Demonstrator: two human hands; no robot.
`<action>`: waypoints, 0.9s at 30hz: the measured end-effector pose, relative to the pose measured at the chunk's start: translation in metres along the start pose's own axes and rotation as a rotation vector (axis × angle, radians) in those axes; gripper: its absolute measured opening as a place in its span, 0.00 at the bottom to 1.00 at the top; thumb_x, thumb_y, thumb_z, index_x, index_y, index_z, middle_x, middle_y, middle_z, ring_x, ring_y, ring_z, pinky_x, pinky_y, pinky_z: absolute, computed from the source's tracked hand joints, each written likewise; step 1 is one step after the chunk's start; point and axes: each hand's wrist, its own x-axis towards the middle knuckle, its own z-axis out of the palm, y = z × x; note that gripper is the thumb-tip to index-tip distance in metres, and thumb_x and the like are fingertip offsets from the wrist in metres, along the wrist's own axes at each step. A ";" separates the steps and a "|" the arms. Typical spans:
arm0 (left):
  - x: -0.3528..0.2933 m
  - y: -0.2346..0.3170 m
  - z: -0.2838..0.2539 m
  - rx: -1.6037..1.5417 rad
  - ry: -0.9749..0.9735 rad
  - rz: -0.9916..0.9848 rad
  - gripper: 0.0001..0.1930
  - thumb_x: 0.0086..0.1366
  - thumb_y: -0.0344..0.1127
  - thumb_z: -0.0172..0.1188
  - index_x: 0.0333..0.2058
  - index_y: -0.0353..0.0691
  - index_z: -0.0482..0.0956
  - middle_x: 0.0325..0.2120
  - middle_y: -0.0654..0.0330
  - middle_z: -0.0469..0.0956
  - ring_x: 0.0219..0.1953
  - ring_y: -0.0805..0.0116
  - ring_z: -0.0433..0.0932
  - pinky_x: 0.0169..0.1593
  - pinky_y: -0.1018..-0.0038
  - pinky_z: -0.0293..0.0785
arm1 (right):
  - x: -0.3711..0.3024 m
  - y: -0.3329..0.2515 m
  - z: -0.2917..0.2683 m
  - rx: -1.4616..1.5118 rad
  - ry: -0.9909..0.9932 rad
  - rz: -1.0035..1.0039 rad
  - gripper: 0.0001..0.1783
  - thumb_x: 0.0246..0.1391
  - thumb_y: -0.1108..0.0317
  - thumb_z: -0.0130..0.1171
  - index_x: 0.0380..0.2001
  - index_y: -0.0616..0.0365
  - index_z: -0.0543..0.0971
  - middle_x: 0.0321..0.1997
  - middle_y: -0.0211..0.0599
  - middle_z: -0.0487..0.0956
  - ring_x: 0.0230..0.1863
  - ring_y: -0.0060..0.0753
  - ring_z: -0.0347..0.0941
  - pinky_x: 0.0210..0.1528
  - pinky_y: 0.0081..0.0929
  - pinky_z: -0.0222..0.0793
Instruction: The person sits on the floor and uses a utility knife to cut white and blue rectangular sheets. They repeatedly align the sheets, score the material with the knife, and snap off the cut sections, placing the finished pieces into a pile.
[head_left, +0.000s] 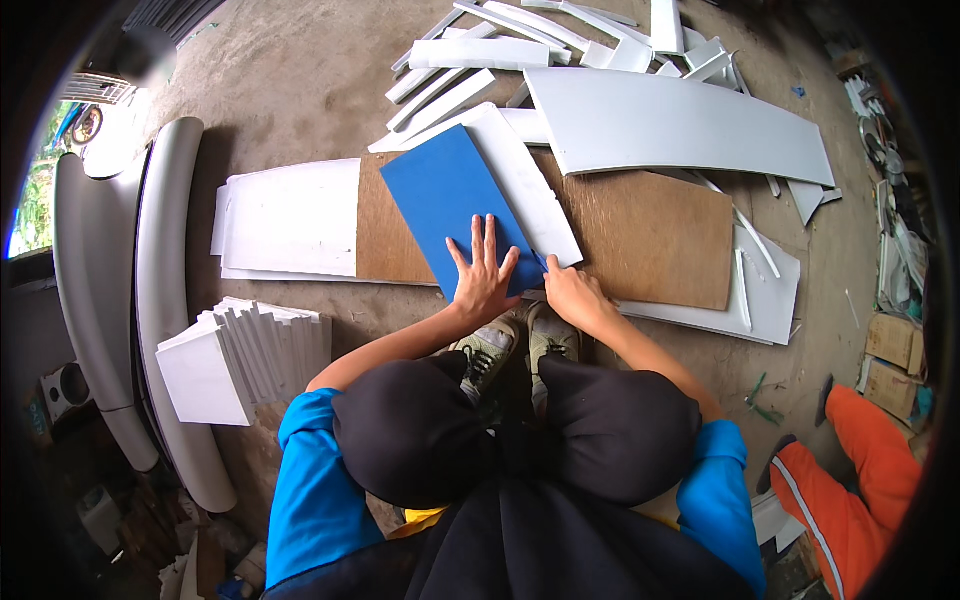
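Observation:
A flat blue rectangular board (440, 180) lies tilted on top of a white sheet (525, 165), whose right side shows beyond the blue edge. My left hand (484, 280) presses on the lower part of the blue board, fingers spread, holding nothing. At the board's lower right edge my right hand (578, 296) is closed around a slim blue utility knife (540, 261); its blade is too small to make out. Beneath the sheet is a brown wooden board (650, 240), with a long white panel (290, 220) to its left.
A large white panel (680, 125) and a heap of white offcuts (460, 95) lie beyond. Stacked white pieces (240, 360) stand at left, beside long white rolls (170, 300). Green-handled pliers (765, 400) lie at right, near another person's orange trouser legs (830, 490).

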 end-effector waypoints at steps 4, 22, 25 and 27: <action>0.005 -0.009 -0.003 -0.027 -0.005 0.034 0.39 0.39 0.57 0.64 0.50 0.48 0.64 0.60 0.36 0.38 0.62 0.37 0.36 0.49 0.28 0.42 | 0.004 0.002 0.000 0.002 0.018 -0.026 0.11 0.56 0.65 0.40 0.36 0.64 0.63 0.22 0.58 0.75 0.29 0.58 0.74 0.32 0.50 0.68; 0.062 -0.050 0.001 -0.099 0.185 -0.005 0.31 0.44 0.61 0.59 0.50 0.65 0.65 0.61 0.42 0.38 0.64 0.44 0.35 0.49 0.27 0.36 | 0.064 -0.001 -0.025 0.003 0.008 0.062 0.10 0.52 0.72 0.39 0.38 0.64 0.63 0.27 0.59 0.76 0.34 0.57 0.74 0.36 0.48 0.69; 0.061 -0.051 0.000 -0.107 0.177 -0.009 0.32 0.45 0.60 0.59 0.50 0.65 0.65 0.61 0.42 0.38 0.64 0.44 0.35 0.49 0.27 0.36 | 0.046 0.000 -0.022 0.014 0.021 0.051 0.10 0.53 0.70 0.38 0.37 0.64 0.63 0.24 0.58 0.75 0.31 0.57 0.74 0.34 0.48 0.70; 0.060 -0.052 0.000 -0.106 0.181 -0.009 0.32 0.45 0.60 0.59 0.50 0.64 0.65 0.61 0.42 0.38 0.64 0.44 0.35 0.49 0.27 0.36 | 0.040 0.002 -0.022 0.015 0.028 0.041 0.10 0.54 0.69 0.38 0.37 0.64 0.62 0.23 0.58 0.75 0.30 0.56 0.74 0.33 0.48 0.70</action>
